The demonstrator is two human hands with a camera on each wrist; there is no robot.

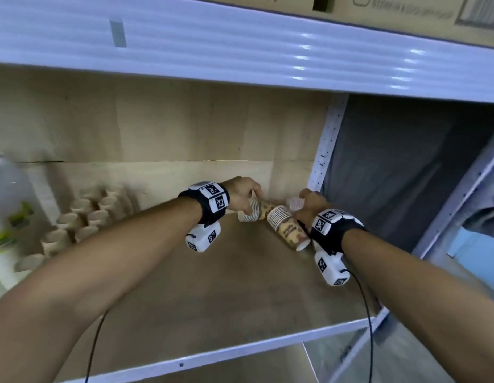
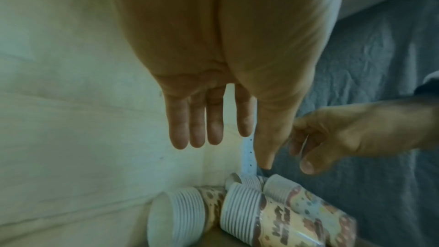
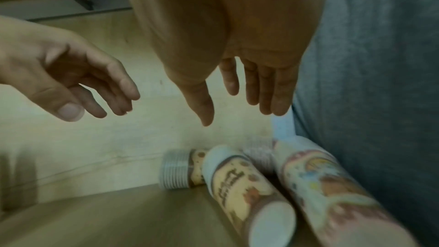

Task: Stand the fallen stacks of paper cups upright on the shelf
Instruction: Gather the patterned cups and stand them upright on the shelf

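Three fallen stacks of patterned paper cups lie in the back right corner of the wooden shelf (image 1: 212,286). One stack (image 1: 250,212) (image 2: 180,217) (image 3: 178,170) lies along the back wall. A second stack (image 1: 287,228) (image 2: 273,219) (image 3: 244,187) points toward me. The third stack (image 1: 294,202) (image 2: 306,202) (image 3: 327,187) lies by the grey cloth, partly hidden by my right hand in the head view. My left hand (image 1: 247,200) (image 2: 231,155) hovers over the back stack with relaxed fingers, holding nothing. My right hand (image 1: 306,203) (image 3: 234,117) hangs empty above the other two, fingers straight.
Several brown cardboard tubes (image 1: 82,225) stand at the shelf's left, beside a white bottle (image 1: 8,217). A white perforated upright (image 1: 326,150) and grey cloth (image 1: 392,167) bound the right side. The upper shelf's white beam (image 1: 240,51) hangs overhead. The white front rail (image 1: 240,346) edges the board.
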